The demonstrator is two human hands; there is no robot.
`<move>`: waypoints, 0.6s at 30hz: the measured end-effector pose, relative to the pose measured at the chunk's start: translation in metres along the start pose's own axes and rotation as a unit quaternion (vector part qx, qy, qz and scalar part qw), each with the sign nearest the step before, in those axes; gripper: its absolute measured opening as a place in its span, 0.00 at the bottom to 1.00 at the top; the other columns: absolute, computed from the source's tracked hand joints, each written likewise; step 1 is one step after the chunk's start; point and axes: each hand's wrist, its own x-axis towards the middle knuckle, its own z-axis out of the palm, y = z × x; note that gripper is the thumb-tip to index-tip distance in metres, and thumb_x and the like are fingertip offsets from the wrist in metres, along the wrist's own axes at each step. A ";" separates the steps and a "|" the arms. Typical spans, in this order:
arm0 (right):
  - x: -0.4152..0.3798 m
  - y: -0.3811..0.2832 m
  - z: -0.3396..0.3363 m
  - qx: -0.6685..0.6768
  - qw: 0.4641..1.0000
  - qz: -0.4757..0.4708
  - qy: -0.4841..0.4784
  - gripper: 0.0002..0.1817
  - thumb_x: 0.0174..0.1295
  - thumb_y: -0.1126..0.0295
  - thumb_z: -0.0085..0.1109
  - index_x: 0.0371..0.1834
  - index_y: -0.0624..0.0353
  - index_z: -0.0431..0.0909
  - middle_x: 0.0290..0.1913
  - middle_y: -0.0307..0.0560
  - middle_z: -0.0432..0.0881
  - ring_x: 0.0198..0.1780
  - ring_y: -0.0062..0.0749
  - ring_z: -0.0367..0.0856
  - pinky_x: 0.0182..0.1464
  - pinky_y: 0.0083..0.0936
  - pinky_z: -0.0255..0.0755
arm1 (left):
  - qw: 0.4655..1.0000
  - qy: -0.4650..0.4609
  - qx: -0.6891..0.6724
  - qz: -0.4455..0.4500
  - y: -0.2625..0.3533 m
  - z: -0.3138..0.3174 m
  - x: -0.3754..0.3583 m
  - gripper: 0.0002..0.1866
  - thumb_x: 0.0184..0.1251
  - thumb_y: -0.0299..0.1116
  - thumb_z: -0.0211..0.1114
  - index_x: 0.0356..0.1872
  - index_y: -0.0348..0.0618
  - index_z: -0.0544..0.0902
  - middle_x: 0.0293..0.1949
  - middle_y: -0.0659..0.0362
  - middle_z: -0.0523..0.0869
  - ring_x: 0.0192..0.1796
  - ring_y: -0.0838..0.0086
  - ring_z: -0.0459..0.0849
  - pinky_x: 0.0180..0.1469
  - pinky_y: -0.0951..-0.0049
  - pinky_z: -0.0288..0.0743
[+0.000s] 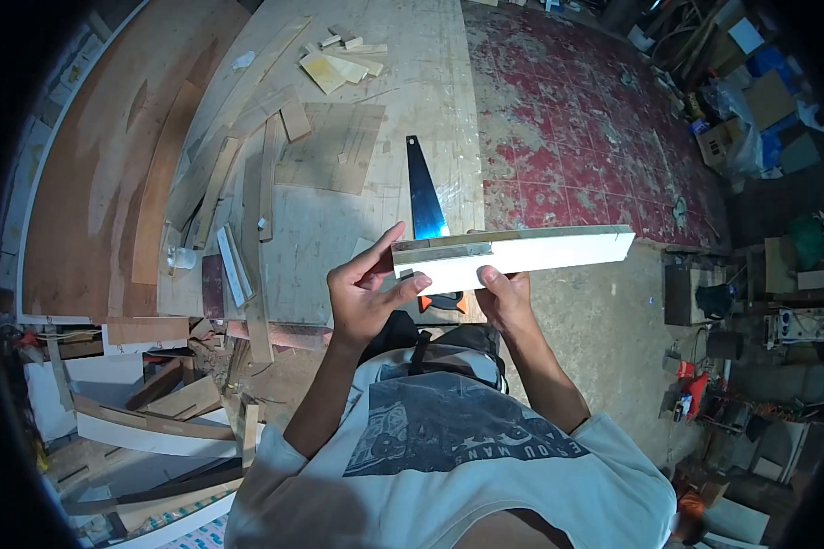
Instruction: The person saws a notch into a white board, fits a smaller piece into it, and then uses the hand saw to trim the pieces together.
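Observation:
A long white-faced board (558, 250) with a bare wood edge is held level in front of my chest. A shorter white strip (449, 263) lies against its near face at the left end. My left hand (366, 285) grips that left end, thumb in front and fingers behind. Near the middle, my right hand (506, 297) holds from below with its thumb on the white face; its other fingers are mostly hidden. Beyond the board, a handsaw (423, 188) lies on the plywood table, its black and orange handle partly covered by the board.
Wood offcuts (339, 66) and a thin square panel (331, 146) lie on the plywood table (430, 73). Long strips and a clear cup (183, 258) are at left. Scrap boards (156, 430) pile up on the lower left floor. Boxes and tools line the right side.

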 end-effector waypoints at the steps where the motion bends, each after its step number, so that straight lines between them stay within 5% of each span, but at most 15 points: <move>1: 0.000 0.000 0.000 0.013 1.000 0.005 0.004 0.25 0.59 0.74 0.65 0.59 0.66 0.70 0.52 0.49 0.79 0.52 0.29 0.78 0.57 0.27 0.71 | 1.000 0.001 0.018 0.008 0.001 0.001 -0.001 0.34 0.54 0.22 0.73 0.62 0.23 0.69 0.46 0.49 0.84 0.48 0.77 0.81 0.53 0.76 0.74; 5: -0.002 0.000 0.000 -0.015 0.999 0.018 0.022 0.25 0.58 0.66 0.66 0.56 0.61 0.70 0.51 0.48 0.78 0.54 0.35 0.78 0.60 0.36 0.71 | 0.999 0.028 0.025 0.016 0.004 0.008 -0.003 0.32 0.56 0.22 0.72 0.61 0.23 0.70 0.45 0.51 0.85 0.46 0.78 0.81 0.52 0.77 0.74; 8: -0.002 0.002 0.000 0.031 0.998 0.019 0.053 0.19 0.59 0.73 0.66 0.52 0.63 0.72 0.45 0.44 0.79 0.48 0.26 0.78 0.53 0.25 0.73 | 0.996 0.026 0.088 0.004 0.005 0.008 -0.004 0.29 0.57 0.22 0.71 0.59 0.24 0.72 0.45 0.46 0.85 0.48 0.71 0.84 0.51 0.72 0.79; 11: -0.003 0.000 0.005 0.027 0.997 0.022 0.071 0.17 0.58 0.72 0.67 0.48 0.61 0.72 0.43 0.43 0.78 0.46 0.25 0.78 0.51 0.23 0.73 | 0.999 0.046 0.013 -0.024 0.000 0.010 -0.006 0.28 0.58 0.23 0.71 0.60 0.26 0.73 0.44 0.52 0.85 0.46 0.79 0.81 0.50 0.78 0.75; 14: -0.005 -0.001 0.004 0.012 0.996 0.021 0.081 0.18 0.58 0.72 0.68 0.48 0.61 0.72 0.41 0.41 0.79 0.43 0.23 0.78 0.45 0.20 0.73 | 0.999 0.034 0.010 -0.028 -0.003 0.002 -0.005 0.34 0.53 0.25 0.75 0.62 0.27 0.71 0.47 0.50 0.84 0.49 0.75 0.81 0.52 0.73 0.76; 16: -0.006 -0.003 0.000 -0.001 0.996 0.026 0.088 0.17 0.58 0.73 0.67 0.48 0.60 0.73 0.39 0.40 0.79 0.39 0.20 0.78 0.38 0.17 0.72 | 0.977 -0.045 0.170 0.124 0.005 -0.001 0.001 0.42 0.45 0.26 0.79 0.64 0.30 0.69 0.50 0.48 0.83 0.54 0.70 0.79 0.55 0.69 0.76; 18: -0.007 -0.006 0.003 -0.012 0.995 0.022 0.091 0.16 0.58 0.73 0.68 0.48 0.59 0.74 0.38 0.39 0.79 0.36 0.18 0.77 0.35 0.16 0.70 | 0.968 -0.065 0.214 0.113 0.009 -0.007 0.000 0.46 0.39 0.27 0.81 0.65 0.31 0.68 0.54 0.46 0.81 0.58 0.64 0.78 0.57 0.65 0.75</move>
